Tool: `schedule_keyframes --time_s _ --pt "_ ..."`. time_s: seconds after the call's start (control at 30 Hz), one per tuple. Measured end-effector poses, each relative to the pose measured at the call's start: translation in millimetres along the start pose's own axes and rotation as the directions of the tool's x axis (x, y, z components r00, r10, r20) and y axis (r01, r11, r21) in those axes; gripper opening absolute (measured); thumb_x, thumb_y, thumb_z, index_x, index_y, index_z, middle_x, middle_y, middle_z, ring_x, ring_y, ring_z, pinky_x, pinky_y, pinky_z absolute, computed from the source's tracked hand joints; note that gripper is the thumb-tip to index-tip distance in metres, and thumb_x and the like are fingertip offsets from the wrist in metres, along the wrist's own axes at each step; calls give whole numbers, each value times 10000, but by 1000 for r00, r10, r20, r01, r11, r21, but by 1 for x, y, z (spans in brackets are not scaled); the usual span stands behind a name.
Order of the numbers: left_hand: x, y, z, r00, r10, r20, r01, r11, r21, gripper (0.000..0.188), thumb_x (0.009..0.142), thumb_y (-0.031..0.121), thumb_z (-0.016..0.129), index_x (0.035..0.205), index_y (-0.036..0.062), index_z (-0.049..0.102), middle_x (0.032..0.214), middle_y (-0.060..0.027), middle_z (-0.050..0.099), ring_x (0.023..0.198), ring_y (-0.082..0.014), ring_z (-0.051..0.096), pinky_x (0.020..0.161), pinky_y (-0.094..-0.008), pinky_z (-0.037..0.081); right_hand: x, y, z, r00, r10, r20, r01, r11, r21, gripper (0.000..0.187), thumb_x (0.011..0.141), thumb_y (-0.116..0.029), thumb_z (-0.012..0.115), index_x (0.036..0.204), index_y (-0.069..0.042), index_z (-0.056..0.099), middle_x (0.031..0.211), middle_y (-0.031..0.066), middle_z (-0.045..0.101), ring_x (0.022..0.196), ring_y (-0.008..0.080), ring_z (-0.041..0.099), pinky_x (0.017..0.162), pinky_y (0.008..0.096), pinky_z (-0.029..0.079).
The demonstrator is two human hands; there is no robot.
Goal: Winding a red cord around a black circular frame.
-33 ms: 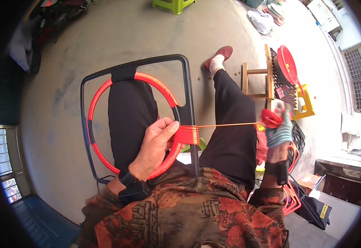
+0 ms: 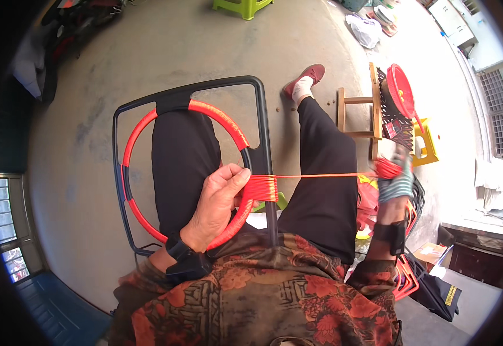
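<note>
Left hand [image 2: 220, 193]: grip pinched on red ring [image 2: 222, 120] near black frame's [image 2: 261, 104] right edge, best steady. Right hand [image 2: 396, 183]: grip closed round bundle [image 2: 387, 168]; best cord [image 2: 320, 175] taut, turns [image 2: 261, 188] flush.

I wear a red-flowered brown shirt [image 2: 251, 282], black trousers [image 2: 327, 155], a red shoe [image 2: 316, 72], black wristbands [image 2: 188, 269] and, on my right hand [image 2: 395, 180], a striped glove [image 2: 398, 189].
</note>
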State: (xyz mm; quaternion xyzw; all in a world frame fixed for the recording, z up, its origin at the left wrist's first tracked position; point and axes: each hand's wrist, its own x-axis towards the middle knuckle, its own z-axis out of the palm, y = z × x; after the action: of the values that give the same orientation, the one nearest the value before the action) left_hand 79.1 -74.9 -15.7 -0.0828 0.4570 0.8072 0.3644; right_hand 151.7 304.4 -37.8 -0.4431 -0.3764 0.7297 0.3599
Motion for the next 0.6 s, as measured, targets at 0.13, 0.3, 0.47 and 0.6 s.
schedule_keyframes --time_s 0.13,0.3,0.47,0.6 --pt "4 0 -2 1000 3 7 -3 1000 -16 140 977 201 550 964 62 551 844 -53 657 704 -118 643 639 -270 551 86 -43 -83 972 47 -230 33 942 334 503 936 -494 514 1061 -12 588 1162 184 592 1088 309 575 988 456 469" --pt "5 1 2 996 39 -77 -41 999 -30 173 990 195 523 1018 26 548 928 -45 652 799 -103 635 720 -258 526 -14 -36 -23 780 50 624 90 977 -191 404 861 -65 574 1244 12 471 1156 138 576 1014 241 614 1006 403 465" --pt "7 -8 -3 988 126 -94 -103 971 214 155 961 66 522 1089 -20 536 974 -59 642 878 -100 623 791 -254 500 -123 38 61 71 637 767 806 416 -420 424 762 -156 745 1138 -39 590 927 135 664 820 207 654 710 341 506" --pt "9 -9 -6 996 18 -82 -4 986 166 184 946 52 545 1120 0 510 933 -69 630 759 -120 633 647 -250 537 -146 97 93 260 541 800 564 588 -580 649 771 -134 749 1337 -54 442 993 167 670 816 240 671 692 355 527"
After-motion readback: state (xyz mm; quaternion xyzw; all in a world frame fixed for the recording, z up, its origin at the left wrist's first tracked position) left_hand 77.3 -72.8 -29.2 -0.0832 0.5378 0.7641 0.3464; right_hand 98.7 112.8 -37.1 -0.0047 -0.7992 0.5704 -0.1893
